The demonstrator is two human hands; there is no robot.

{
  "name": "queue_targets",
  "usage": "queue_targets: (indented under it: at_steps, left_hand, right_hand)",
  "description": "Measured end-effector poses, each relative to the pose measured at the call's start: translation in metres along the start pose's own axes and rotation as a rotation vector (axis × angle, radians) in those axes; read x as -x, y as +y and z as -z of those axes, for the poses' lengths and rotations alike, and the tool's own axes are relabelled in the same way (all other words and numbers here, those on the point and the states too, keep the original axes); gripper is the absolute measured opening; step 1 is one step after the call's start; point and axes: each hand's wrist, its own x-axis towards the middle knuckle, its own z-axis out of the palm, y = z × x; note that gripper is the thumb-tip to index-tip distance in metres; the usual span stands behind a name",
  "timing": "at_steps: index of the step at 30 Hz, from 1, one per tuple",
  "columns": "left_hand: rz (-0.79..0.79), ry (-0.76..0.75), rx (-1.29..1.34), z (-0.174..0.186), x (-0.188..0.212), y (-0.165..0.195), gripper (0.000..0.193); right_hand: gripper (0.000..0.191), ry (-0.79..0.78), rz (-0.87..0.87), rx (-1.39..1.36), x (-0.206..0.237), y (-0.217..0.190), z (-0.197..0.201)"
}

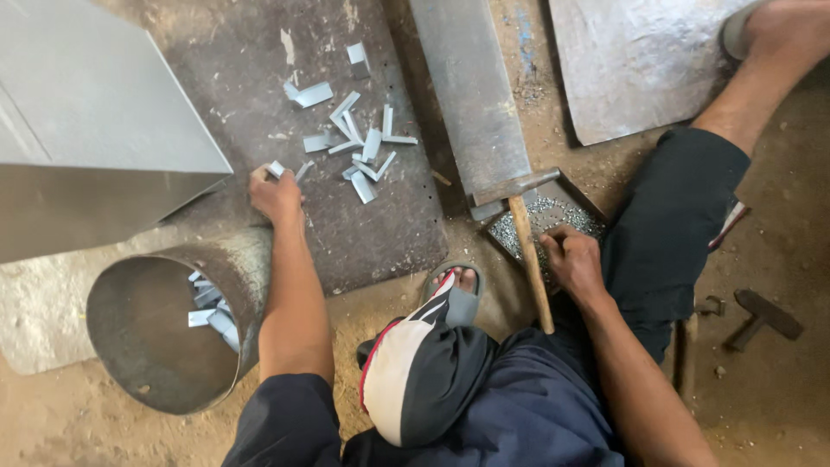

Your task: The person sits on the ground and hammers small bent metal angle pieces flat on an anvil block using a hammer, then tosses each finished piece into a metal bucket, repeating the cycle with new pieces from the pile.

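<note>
Dirt floor (778, 389), dark metal plate (363, 233). Left hand (277, 195) pinching small bent metal clip (276, 169), clip pile (363, 143) just beyond. Right hand (572, 259) fingers down in tray of tiny bits (553, 212), grasp unclear; hammer handle (530, 259) just beside.

Dusty dirt floor (778, 406) — worn metal sheets (631, 60), daylight

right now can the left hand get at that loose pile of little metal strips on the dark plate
Probably yes. The left hand already rests on the dark plate holding one strip, and the pile of strips lies just beyond it with nothing between them.
</note>
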Motion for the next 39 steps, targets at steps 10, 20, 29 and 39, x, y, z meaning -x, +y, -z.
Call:
queue_targets:
  at_steps: [10, 20, 29, 39]
  left_hand:
    - [0.13, -0.446, 0.591, -0.027, 0.104, -0.004, 0.041]
    - [-0.797, -0.822, 0.172, -0.109, 0.163, 0.013, 0.046]
    - [-1.136, -0.724, 0.042, -0.092, 0.152, 0.024, 0.081]
    - [-1.029, -0.825, -0.004, -0.099, 0.138, 0.021, 0.046]
  right_hand:
    - [0.021, -0.045, -0.062, -0.049, -0.01, -0.001, -0.01]
    - [0.01, 0.047, -0.288, -0.576, 0.017, -0.015, 0.033]
    - [0.01, 0.011, -0.04, -0.61, -0.03, -0.087, 0.045]
    - [0.005, 0.168, 0.366, -0.117, -0.086, -0.103, 0.005]
